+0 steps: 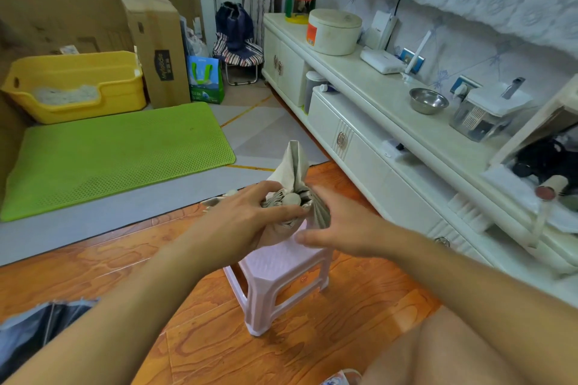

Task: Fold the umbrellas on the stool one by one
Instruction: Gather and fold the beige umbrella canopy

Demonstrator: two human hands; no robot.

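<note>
Nearest: dark umbrella [37, 331] waiting on the floor.
Left hand [247, 222]: you're gripping the beige umbrella [292, 172] above the stool [281, 262], probably bunching folds.
Right hand [337, 228]: flat, fingers straight, steadying the pleats.

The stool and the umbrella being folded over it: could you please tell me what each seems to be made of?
The stool looks like moulded plastic, pale pink, with a faint sheen and ribbed top. The umbrella canopy appears to be thin beige woven fabric, matte, judging by its soft creases and pleats.
</note>
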